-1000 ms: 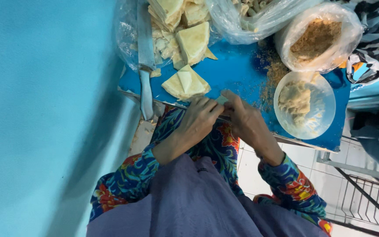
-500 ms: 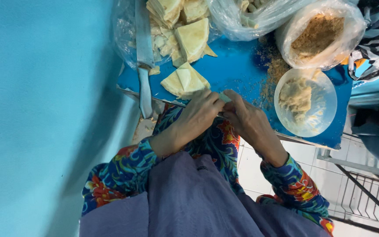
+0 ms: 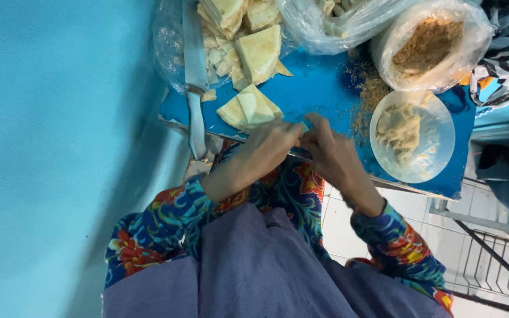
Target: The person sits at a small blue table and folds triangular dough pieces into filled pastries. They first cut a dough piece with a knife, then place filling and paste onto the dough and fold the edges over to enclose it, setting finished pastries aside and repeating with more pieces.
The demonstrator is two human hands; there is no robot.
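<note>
My left hand [image 3: 266,147] and my right hand [image 3: 332,156] meet fingertip to fingertip at the near edge of the blue table [image 3: 325,88]. Both pinch a small pale piece [image 3: 303,125] that is mostly hidden by the fingers. Just beyond my left hand lies a folded pale dough triangle [image 3: 250,109]. A clear bowl [image 3: 437,138] with beige filling sits right of my right hand. A long knife [image 3: 194,88] lies to the left, its handle over the table's edge.
A pile of pale triangles [image 3: 254,41] rests on clear plastic at the back. A bag of brown crumbs [image 3: 431,44] stands behind the bowl, with crumbs spilled nearby. A blue wall [image 3: 60,147] is at left; tiled floor and a metal rack [image 3: 490,259] are at lower right.
Both hands stay together at the table's edge, with the fingers working slightly. The view has shifted a little; nothing else has moved.
</note>
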